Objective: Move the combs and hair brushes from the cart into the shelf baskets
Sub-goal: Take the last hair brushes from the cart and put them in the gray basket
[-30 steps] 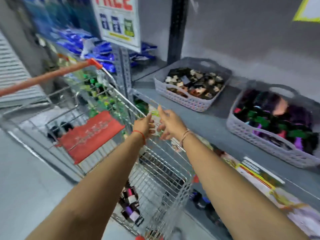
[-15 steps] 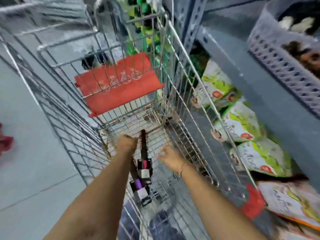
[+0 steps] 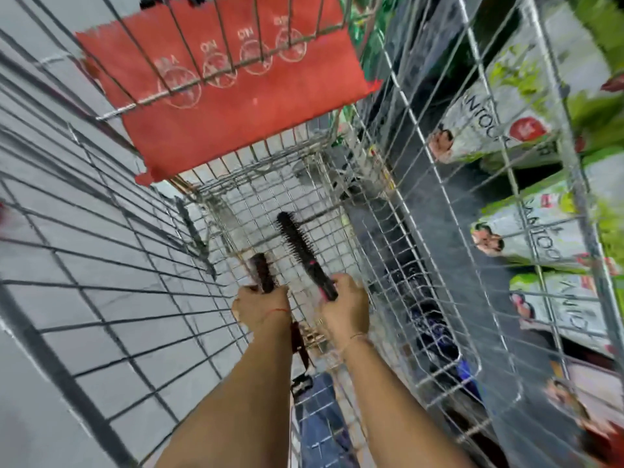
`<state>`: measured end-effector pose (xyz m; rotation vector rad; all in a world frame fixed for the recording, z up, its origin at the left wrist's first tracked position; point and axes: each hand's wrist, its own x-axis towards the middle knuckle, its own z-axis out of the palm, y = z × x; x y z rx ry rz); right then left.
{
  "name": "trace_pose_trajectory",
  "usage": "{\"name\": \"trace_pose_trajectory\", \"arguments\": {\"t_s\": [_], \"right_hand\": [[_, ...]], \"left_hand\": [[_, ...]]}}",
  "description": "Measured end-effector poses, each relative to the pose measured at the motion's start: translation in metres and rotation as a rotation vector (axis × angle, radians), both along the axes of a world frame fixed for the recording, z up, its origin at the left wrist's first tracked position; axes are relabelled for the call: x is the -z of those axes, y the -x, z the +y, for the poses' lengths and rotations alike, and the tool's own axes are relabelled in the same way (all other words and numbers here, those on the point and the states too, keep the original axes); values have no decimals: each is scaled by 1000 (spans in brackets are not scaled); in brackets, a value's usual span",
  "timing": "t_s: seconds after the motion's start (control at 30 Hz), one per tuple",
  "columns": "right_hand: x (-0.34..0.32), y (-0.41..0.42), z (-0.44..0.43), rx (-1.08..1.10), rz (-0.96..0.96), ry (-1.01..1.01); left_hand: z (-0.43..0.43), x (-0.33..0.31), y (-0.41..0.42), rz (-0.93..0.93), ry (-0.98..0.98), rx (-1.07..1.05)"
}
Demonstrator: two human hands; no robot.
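Low centre of frame, inside the wire cart (image 3: 422, 170): left hand (image 3: 261, 307) is clenching a dark brush (image 3: 263, 275) by its handle; right hand (image 3: 346, 307) is gripping a round brush (image 3: 300, 248) w/ pink-trimmed handle. Both prob. light, stiff; handles safest, bristles snag on wire.

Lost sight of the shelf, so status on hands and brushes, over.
Left hand shut on dark brush. Right hand shut on round brush. Both low inside the cart. Shelf baskets out of view.

Even, bright light without hard shadows; motion blur smears everything (worst at the bowed wide-angle edges).
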<state>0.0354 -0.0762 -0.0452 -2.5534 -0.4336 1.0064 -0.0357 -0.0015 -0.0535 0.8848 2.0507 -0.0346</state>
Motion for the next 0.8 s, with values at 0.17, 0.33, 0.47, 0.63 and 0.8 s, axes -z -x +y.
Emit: {"name": "trace_pose_trajectory", "arguments": {"t_s": [0.17,0.33,0.47,0.63,0.8], "right_hand": [[-7,-29,-32,-13,53,-71],[9,-39,-49,68,94,63],[11,-39,-43,12,-35,95],[16,-35,-25,194,175,70],[-14,-26,-30,441,150,-250]], "left_hand": [[4,-6,-42,-383,-7,172],[11,13,-49,-257,-77,428],[-22,15,-33,44,-71,666],[-40,17,-49,-66,-51,585],[-37,-31,-63,-165,-191,321]]}}
